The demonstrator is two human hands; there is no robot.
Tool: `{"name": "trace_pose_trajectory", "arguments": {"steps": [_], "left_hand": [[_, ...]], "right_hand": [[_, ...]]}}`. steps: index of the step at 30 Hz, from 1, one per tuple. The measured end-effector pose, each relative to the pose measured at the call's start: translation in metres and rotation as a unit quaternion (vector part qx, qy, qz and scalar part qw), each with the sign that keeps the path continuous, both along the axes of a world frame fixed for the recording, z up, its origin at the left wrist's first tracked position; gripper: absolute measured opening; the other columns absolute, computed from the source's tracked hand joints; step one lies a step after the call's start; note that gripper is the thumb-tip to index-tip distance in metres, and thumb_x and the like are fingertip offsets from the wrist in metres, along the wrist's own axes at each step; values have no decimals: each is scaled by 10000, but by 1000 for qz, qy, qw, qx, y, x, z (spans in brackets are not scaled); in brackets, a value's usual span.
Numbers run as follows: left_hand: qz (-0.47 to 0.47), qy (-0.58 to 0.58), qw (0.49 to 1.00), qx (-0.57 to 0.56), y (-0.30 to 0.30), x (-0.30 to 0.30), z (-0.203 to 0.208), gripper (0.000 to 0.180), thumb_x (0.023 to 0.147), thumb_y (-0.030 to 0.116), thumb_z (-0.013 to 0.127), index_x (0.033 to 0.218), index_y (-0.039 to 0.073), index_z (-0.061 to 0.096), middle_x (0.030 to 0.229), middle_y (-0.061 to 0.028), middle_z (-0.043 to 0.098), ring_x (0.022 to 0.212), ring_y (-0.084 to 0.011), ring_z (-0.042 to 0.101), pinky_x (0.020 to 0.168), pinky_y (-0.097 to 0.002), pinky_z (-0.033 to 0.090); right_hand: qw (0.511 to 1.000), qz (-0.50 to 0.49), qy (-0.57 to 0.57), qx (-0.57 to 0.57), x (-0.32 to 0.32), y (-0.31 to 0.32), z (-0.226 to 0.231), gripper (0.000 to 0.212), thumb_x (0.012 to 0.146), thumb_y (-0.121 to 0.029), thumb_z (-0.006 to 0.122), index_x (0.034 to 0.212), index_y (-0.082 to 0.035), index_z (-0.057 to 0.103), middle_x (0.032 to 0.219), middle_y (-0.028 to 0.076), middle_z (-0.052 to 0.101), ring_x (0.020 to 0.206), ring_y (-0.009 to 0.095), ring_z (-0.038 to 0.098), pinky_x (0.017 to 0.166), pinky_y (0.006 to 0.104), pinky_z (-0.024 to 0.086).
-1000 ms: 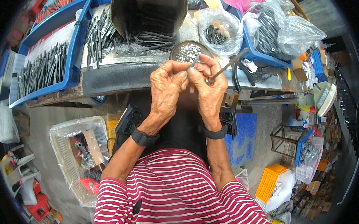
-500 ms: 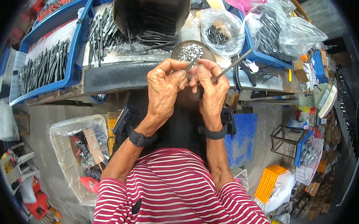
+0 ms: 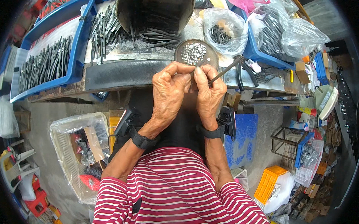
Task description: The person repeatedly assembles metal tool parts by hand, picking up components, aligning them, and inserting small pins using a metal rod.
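Observation:
Both hands meet at the bench's front edge, thumbs and index fingertips nearly touching. My left hand [image 3: 170, 91] is closed in a pinch; what it grips is mostly hidden by the fingers. My right hand [image 3: 209, 91] is closed around a thin dark rod [image 3: 225, 70], which slants up and to the right out of the fist. Its thumb and index finger also come together at the left fingertips. Just beyond the fingers sits a round dish [image 3: 214, 61] with many small shiny silver-white pieces [image 3: 193, 52] in it.
Black-handled pliers [image 3: 239, 76] lie right of the dish. Behind stand a clear bag of short dark pieces [image 3: 219, 33] and an open dark box [image 3: 154, 8] above loose dark strips [image 3: 160, 37]. Blue trays [image 3: 74, 63] hold more strips at left. Below left is a lined crate [image 3: 58, 132].
The hands have drawn together at the fingertips, and the thin dark piece in my left hand is no longer plainly visible. The rod's far end has dropped lower and left.

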State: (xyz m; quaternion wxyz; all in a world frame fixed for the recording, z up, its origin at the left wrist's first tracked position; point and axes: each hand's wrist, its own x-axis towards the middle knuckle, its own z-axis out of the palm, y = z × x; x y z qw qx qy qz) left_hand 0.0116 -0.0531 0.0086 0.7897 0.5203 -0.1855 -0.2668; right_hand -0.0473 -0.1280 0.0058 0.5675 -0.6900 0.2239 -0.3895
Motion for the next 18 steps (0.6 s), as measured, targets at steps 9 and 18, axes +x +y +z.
{"name": "trace_pose_trajectory", "arguments": {"steps": [9, 18], "left_hand": [[8, -13, 1000, 10, 2, 1, 3, 122, 792, -37, 499, 880, -39, 582, 648, 11, 497, 551, -38, 421, 505, -169, 351], [106, -183, 972, 104, 8, 8, -9, 122, 770, -72, 516, 866, -37, 583, 736, -17, 529, 579, -52, 484, 511, -176, 396]], "right_hand": [[998, -27, 15, -49, 6, 2, -5, 201, 852, -135, 523, 715, 11, 530, 539, 0, 472, 451, 58, 426, 406, 207, 346], [985, 49, -12, 162, -1, -2, -5, 225, 864, -179, 516, 847, 34, 586, 639, 37, 547, 466, 48, 434, 401, 181, 364]]}}
